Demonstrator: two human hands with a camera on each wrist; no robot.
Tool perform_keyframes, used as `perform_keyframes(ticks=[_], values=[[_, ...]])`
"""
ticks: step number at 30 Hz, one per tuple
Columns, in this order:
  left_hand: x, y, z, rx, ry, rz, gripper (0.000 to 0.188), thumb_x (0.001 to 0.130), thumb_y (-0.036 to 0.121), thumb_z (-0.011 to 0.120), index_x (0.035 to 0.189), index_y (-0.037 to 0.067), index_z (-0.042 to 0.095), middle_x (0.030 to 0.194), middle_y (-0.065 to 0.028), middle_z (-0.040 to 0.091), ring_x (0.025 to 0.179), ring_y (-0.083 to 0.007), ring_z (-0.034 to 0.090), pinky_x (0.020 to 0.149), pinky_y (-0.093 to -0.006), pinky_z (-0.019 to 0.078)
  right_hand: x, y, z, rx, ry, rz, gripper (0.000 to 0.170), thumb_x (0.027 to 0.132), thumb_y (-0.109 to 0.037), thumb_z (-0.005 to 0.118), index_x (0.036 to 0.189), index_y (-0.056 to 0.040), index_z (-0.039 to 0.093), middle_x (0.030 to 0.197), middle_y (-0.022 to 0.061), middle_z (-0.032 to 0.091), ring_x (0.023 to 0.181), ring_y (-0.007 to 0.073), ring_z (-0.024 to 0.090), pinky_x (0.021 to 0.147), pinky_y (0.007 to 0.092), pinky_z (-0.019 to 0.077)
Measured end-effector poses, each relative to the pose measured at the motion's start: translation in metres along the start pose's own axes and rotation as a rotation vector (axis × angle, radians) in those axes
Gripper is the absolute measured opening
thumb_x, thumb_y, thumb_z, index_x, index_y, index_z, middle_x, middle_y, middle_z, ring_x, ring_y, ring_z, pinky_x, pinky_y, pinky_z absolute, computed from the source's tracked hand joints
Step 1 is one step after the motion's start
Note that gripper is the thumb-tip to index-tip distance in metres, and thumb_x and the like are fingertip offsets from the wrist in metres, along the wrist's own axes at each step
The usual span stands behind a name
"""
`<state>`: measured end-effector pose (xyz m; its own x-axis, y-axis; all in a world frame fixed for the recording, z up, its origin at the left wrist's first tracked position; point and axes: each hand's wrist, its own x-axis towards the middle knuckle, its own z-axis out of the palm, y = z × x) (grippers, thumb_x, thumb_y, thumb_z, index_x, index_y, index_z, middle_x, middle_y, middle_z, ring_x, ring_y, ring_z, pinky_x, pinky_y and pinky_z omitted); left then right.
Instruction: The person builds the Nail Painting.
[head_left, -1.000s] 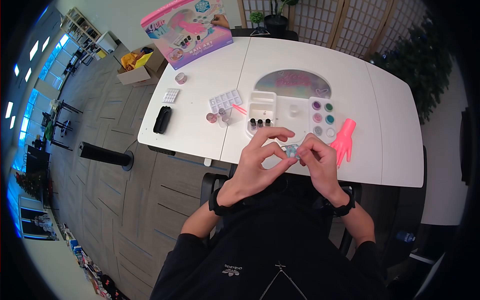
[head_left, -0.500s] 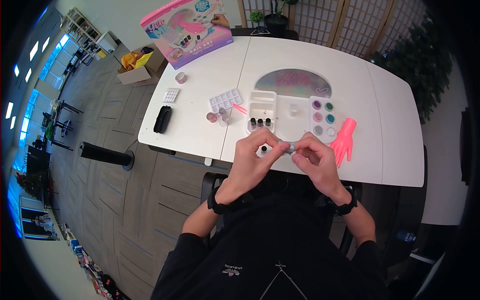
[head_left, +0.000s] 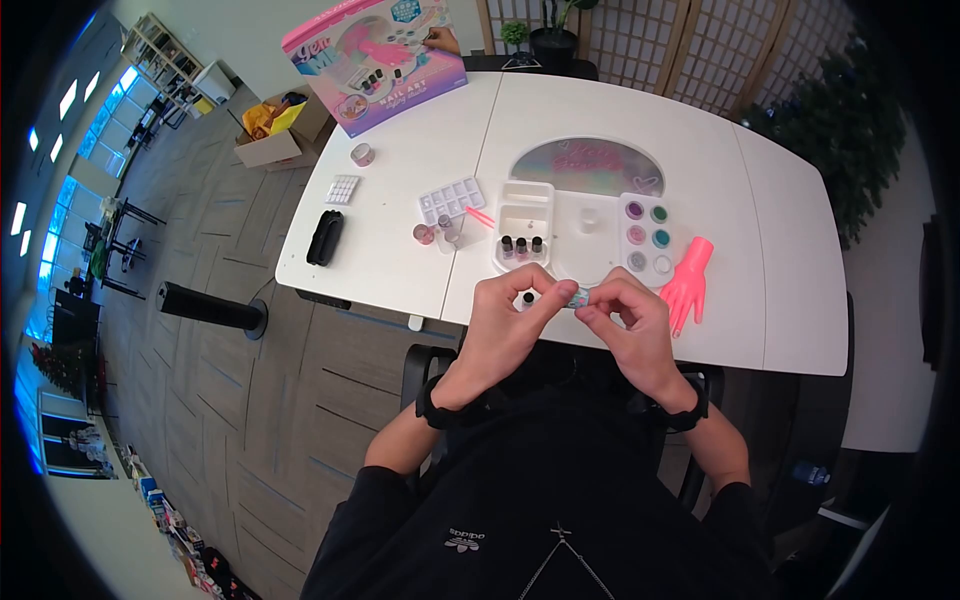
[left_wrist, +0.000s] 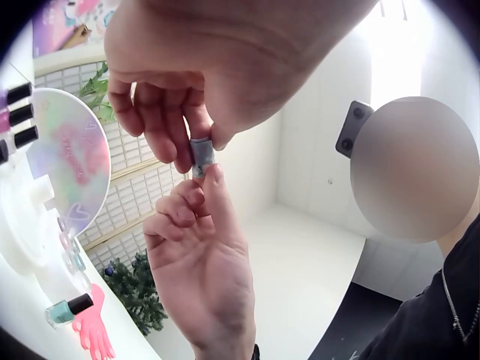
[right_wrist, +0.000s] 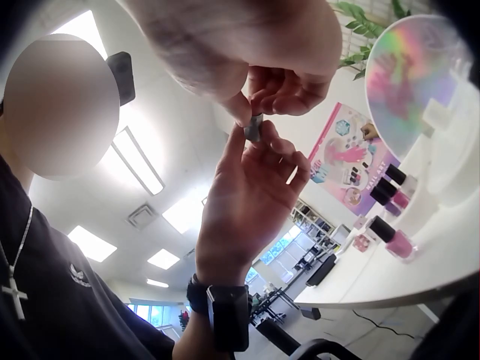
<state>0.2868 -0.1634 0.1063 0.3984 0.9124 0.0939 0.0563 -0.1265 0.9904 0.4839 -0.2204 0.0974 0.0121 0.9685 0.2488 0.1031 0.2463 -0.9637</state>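
Over the table's near edge, my left hand [head_left: 505, 325] and right hand [head_left: 640, 330] meet around a small cylindrical jar [head_left: 578, 297] with pale blue-grey contents. Thumb and fingers of each hand pinch it from opposite ends; much of it is covered in the head view. The left wrist view shows the jar [left_wrist: 202, 157] upright between the upper left hand [left_wrist: 217, 75] and the lower right hand [left_wrist: 202, 277]. Behind the left fingers stands a pink nail polish bottle [right_wrist: 396, 238]. A teal polish bottle [left_wrist: 69, 309] is near the pink model hand [head_left: 688, 285].
A white nail-art station [head_left: 580, 235] holds three dark-capped bottles [head_left: 521, 246] and several glitter pots [head_left: 635, 236]. Left of it lie a compartment tray [head_left: 450, 200], pink tweezers [head_left: 479, 217], small jars [head_left: 424, 234] and a black case [head_left: 324, 238]. The product box [head_left: 385, 70] stands behind.
The left fingers, spread apart a second ago, have closed in on the jar. Since half a second ago both hands have stayed nearly in place, with the jar turned slightly.
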Motion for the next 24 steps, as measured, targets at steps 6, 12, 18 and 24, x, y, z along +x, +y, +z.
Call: perform_keyframes(ticks=[6,12,18,24], values=[[0.000,0.001,-0.006,-0.017,-0.051,0.074,0.011,0.103,0.006,0.075,0.095,-0.002,0.075,0.107,-0.0087,0.079,0.101,-0.0126,0.070,0.095,-0.0310,0.0542,0.002,0.003,0.001,-0.103,0.047,-0.056,0.010,0.098,-0.007,0.083,0.102,0.0003,0.077,0.088,0.0027,0.061,0.075,0.0102,0.055,0.070,0.0272,0.0454],[0.006,0.005,-0.020,0.115,-0.136,0.179,0.006,0.095,-0.001,0.080,0.102,0.000,0.078,0.126,-0.0111,0.077,0.114,-0.0214,0.073,0.103,-0.0363,0.0553,0.007,0.011,0.000,-0.127,0.051,-0.062,0.010,0.099,-0.007,0.082,0.102,0.0002,0.076,0.088,0.0029,0.061,0.073,0.0104,0.055,0.068,0.0271,0.0453],[0.017,0.006,-0.027,0.125,-0.137,0.146,0.004,0.094,0.000,0.082,0.096,0.000,0.078,0.126,-0.0103,0.077,0.112,-0.0210,0.074,0.100,-0.0358,0.0578,0.014,0.010,0.003,-0.202,0.034,-0.126,0.010,0.097,-0.005,0.084,0.102,-0.0007,0.077,0.089,0.0049,0.063,0.071,0.0122,0.058,0.066,0.0285,0.0477],[0.024,0.013,-0.032,0.230,-0.144,0.124,0.010,0.092,0.002,0.086,0.091,0.000,0.076,0.125,-0.0093,0.077,0.107,-0.0205,0.075,0.095,-0.0353,0.0598,0.022,0.015,0.003,-0.228,0.021,-0.140,0.011,0.096,-0.002,0.084,0.104,-0.0010,0.077,0.091,0.0070,0.067,0.073,0.0154,0.066,0.066,0.0303,0.0534]])
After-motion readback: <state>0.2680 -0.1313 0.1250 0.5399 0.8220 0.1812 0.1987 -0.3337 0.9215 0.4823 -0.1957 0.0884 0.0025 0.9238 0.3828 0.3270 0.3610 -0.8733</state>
